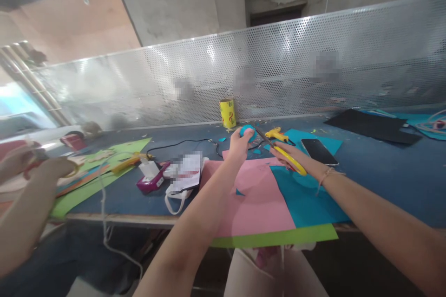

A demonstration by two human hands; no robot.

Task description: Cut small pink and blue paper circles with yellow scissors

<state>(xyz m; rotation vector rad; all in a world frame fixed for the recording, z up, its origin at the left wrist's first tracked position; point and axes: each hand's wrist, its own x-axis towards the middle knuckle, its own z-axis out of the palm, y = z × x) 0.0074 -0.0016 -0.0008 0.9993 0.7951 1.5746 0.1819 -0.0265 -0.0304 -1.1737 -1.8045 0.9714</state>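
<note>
Between the fingers of my left hand (239,144) is a small blue paper piece (248,132), rounded at its edge. My right hand (292,157) grips yellow-handled scissors (291,160), whose dark blades point left and reach the edge of the blue piece. Whether the blades are parted cannot be made out. Beneath both hands lie a pink sheet (247,209) and a larger blue sheet (310,204), with a green sheet (278,235) under them at the table's edge. A small blue scrap (239,192) rests on the pink sheet.
A yellow glue gun (277,134) and a phone (319,151) lie beyond my right hand. A yellow can (227,113) stands by the perforated metal screen (195,83). Left are a purple power strip (151,183), cables and another person's hands (52,169). Black sheets (372,126) lie far right.
</note>
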